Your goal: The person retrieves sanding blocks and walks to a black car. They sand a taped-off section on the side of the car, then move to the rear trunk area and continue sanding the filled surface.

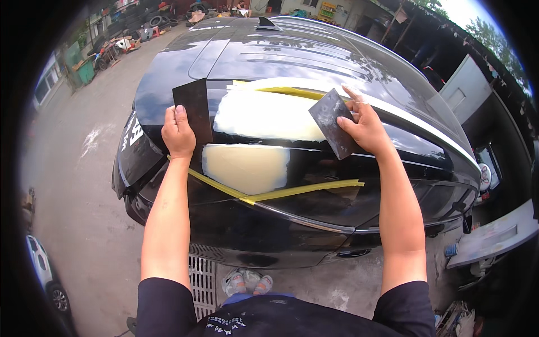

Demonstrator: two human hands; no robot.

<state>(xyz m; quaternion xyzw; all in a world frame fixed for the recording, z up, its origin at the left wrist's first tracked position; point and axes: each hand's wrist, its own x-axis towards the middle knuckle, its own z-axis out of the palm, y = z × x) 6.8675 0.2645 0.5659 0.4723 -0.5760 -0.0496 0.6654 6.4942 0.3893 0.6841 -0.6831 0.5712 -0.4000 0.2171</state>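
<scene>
My left hand (178, 133) grips a dark, flat rectangular spreader (196, 109), thumb on its face, held up over the rear side of a black car (269, 233). In my right hand (365, 121) is a second dark spreader (333, 124), tilted and smudged with pale filler; whitish residue marks the fingers. Between the two lies a white filler patch (264, 115) on the upper panel. Below it sits a cream filler patch (247, 168). Yellow masking tape (306, 190) runs under the cream patch, and more yellow tape (281, 90) edges the white one.
A metal floor grate (202, 281) lies by my feet. At the right stand pale loose panels (497, 233). A white car (42, 261) is at the lower left. Stacked tyres (135, 22) and a green bin (85, 72) stand at the far left.
</scene>
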